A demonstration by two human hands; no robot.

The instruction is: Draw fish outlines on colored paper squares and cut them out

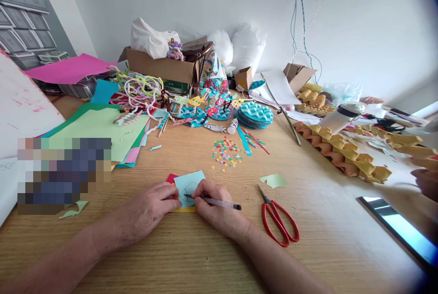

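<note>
Left of the red-handled scissors [268,201], my right hand [222,216] pinches a pen [222,203] over light-blue paper [187,181]. My left hand [145,212] rests there; I can't tell if it grips. Some lines are inked; I judge the drawing unfinished.

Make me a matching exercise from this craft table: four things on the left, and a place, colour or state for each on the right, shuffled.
Column one
1. Pen
2. Scissors
3. Left hand
4. Confetti dots

Column two
a. Touching the papers beneath its fingers, at the left side of the light blue sheet
b. Many-coloured, scattered on the wooden table
c. Held in the right hand
d. Red-handled, lying to the right of both hands

Right pairs: 1-c, 2-d, 3-a, 4-b
</note>
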